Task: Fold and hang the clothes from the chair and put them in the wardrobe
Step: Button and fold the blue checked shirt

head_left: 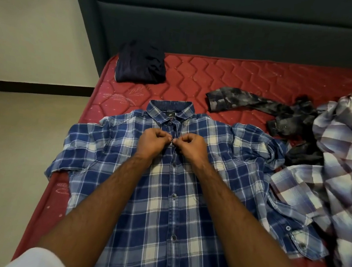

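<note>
A blue and white plaid shirt lies front up and spread flat on the red mattress, collar towards the headboard. My left hand and my right hand meet just below the collar. Each pinches the shirt's front placket at a button near the top. Lower buttons along the placket look fastened. The right sleeve lies bunched beside the other clothes.
A folded dark navy garment sits at the mattress's far left corner. A dark patterned shirt and a pale plaid shirt lie crumpled on the right. A dark upholstered headboard stands behind. The floor lies to the left.
</note>
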Demonstrator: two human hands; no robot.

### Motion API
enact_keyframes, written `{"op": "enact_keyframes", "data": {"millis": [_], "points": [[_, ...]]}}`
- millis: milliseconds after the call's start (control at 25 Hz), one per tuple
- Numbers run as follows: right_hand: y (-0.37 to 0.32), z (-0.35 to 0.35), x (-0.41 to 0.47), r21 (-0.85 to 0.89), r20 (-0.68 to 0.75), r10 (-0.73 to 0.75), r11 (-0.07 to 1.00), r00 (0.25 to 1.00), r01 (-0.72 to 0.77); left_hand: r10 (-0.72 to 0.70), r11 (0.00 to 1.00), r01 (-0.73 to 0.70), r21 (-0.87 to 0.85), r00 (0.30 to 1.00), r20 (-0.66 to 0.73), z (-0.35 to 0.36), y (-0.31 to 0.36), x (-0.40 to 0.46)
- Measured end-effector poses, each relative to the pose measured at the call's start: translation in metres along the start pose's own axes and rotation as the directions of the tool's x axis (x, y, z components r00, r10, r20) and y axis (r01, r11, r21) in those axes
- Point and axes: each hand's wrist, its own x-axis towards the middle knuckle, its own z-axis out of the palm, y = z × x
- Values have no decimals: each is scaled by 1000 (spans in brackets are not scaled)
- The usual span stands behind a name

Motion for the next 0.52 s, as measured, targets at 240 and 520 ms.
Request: {"op": "enact_keyframes", "data": {"millis": [240, 520], "points": [[4, -1, -5, 43, 20, -27, 999, 999, 26, 10, 1000, -9, 17, 999, -43, 5, -7, -3], [4, -4, -7, 134, 31, 4, 991, 1000, -8, -57, 990, 53, -129, 998, -29, 2, -5, -6]]}}
